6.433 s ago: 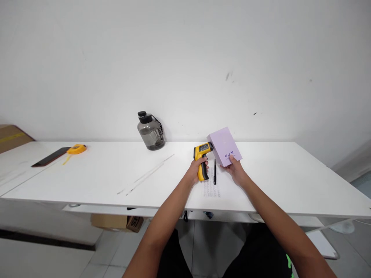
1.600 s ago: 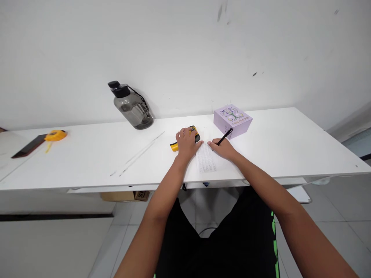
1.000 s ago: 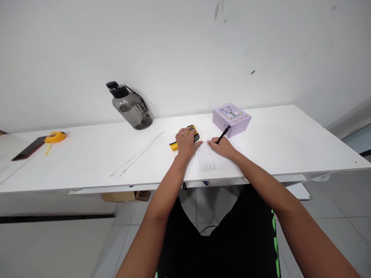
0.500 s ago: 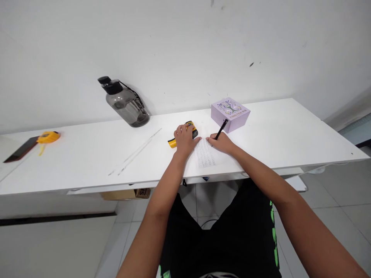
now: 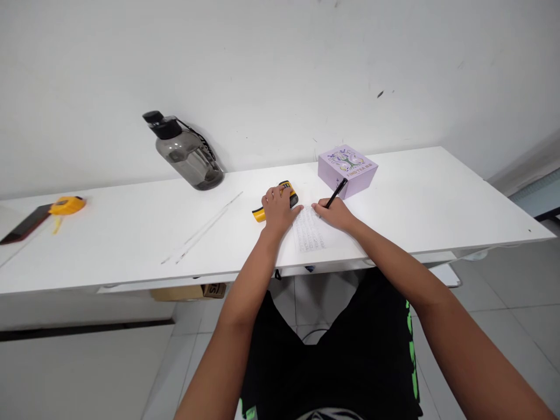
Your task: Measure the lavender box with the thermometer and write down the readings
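My left hand (image 5: 277,210) lies on a yellow-and-black handheld meter (image 5: 258,215), its fingers curled over the body while the thumb reaches onto the paper. The meter's middle is hidden under that hand. A black pen (image 5: 338,192) is pinched in my right hand (image 5: 336,213), tilted with its top end up and to the right. Its tip is down at the upper right of a white sheet of paper (image 5: 310,236) covered in rows of small writing. Just behind the pen stands a lilac tea box (image 5: 348,170).
A grey see-through water bottle (image 5: 188,154) with a black lid stands back left. Farther left are a yellow tape measure (image 5: 67,205) and a dark flat object (image 5: 27,224). Thin streaks (image 5: 207,227) cross the white table (image 5: 437,204). A cardboard box (image 5: 188,293) sits below.
The view has shifted slightly, and everything moves a little with it. Both hands keep their places, the left on the meter and the right with the pen at the paper.
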`<move>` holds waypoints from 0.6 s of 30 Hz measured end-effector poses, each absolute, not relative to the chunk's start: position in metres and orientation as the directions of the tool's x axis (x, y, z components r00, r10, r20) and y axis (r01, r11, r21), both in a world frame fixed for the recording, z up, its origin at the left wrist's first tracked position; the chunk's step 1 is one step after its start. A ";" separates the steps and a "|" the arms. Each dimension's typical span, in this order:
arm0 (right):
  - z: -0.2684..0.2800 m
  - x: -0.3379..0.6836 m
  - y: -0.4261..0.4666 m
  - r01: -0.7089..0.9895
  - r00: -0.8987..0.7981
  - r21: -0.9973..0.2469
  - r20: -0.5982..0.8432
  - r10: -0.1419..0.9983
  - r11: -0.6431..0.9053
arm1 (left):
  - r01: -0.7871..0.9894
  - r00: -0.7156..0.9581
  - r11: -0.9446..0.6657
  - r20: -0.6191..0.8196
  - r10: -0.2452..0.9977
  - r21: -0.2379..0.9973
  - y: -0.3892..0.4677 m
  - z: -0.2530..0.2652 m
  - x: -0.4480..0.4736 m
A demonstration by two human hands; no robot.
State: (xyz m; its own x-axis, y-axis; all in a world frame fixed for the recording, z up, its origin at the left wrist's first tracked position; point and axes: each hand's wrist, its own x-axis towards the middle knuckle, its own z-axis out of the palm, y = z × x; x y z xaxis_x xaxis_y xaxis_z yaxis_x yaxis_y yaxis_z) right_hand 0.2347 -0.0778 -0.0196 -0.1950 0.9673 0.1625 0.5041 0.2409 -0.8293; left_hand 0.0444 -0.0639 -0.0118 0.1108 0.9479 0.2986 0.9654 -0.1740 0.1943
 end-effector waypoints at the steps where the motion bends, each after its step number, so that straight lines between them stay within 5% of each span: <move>1: -0.020 0.235 -0.078 0.510 -0.192 -0.828 0.157 0.969 0.235 | 0.966 0.112 -0.174 0.299 0.948 0.191 -0.064 -0.012 0.044; 18: -0.020 0.234 -0.078 0.537 -0.169 -0.811 0.166 0.971 0.232 | 0.969 0.109 -0.167 0.296 0.949 0.179 -0.065 -0.011 0.045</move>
State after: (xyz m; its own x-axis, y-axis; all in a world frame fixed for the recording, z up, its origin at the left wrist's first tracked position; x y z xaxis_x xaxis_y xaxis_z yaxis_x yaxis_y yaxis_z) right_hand 0.2337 -0.0783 -0.0197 -0.1691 0.9714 0.1664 0.5366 0.2324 -0.8112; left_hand 0.0447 -0.0646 -0.0111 0.1089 0.9488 0.2964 0.9694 -0.1673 0.1794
